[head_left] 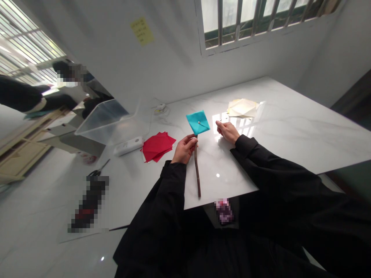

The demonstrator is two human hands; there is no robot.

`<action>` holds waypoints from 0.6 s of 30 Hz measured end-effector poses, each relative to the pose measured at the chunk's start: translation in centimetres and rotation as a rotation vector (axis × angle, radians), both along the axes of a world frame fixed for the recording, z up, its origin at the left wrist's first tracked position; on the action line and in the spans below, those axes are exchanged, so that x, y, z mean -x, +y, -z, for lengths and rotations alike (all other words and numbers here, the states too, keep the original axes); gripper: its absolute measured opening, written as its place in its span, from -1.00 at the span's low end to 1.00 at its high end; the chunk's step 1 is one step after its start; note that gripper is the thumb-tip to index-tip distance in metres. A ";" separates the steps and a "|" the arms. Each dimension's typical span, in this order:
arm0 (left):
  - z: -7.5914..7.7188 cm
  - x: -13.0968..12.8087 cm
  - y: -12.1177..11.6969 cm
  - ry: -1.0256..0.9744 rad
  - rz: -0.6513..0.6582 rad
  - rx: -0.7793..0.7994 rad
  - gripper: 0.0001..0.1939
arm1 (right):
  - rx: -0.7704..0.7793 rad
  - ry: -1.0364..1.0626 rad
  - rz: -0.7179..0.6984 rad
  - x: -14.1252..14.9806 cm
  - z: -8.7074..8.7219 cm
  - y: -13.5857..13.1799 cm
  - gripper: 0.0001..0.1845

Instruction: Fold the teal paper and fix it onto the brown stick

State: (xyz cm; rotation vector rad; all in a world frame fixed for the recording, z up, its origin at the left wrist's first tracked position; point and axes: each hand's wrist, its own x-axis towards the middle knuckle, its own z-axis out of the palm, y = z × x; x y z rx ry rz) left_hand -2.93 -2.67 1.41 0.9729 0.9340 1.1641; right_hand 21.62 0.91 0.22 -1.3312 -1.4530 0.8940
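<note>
My left hand (185, 148) is closed in a pinch around the upper part of a thin brown stick (197, 170). At the stick's top sits a teal square (193, 119) of paper or cloth, with a small pale pin head (199, 122) near its middle and a fold line running to one corner. Off to the right, my right hand (228, 132) is curled closed above the table, apart from the stick. Whatever its fingers may hold is too small or hidden to make out.
Red sheets (158, 146) lie left of my left hand, beside a white device (129, 146) and a clear plastic bin (107, 123). Scissors (98, 170) rest farther left. Cream sheets (242, 108) lie at the back right. Another person (78, 79) is at the far left.
</note>
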 end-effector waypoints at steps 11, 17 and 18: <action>-0.2 -0.1 -0.1 0.003 0.006 0.005 -0.45 | -0.025 0.074 0.008 0.1 -0.4 -0.4 -0.25; -0.2 -0.2 -0.1 -0.008 -0.004 0.017 -0.44 | -0.047 0.090 -0.001 0.0 0.0 -0.4 -0.10; -0.2 -0.2 -0.1 -0.008 -0.003 0.019 -0.44 | -0.054 0.085 -0.010 0.0 0.0 -0.4 -0.09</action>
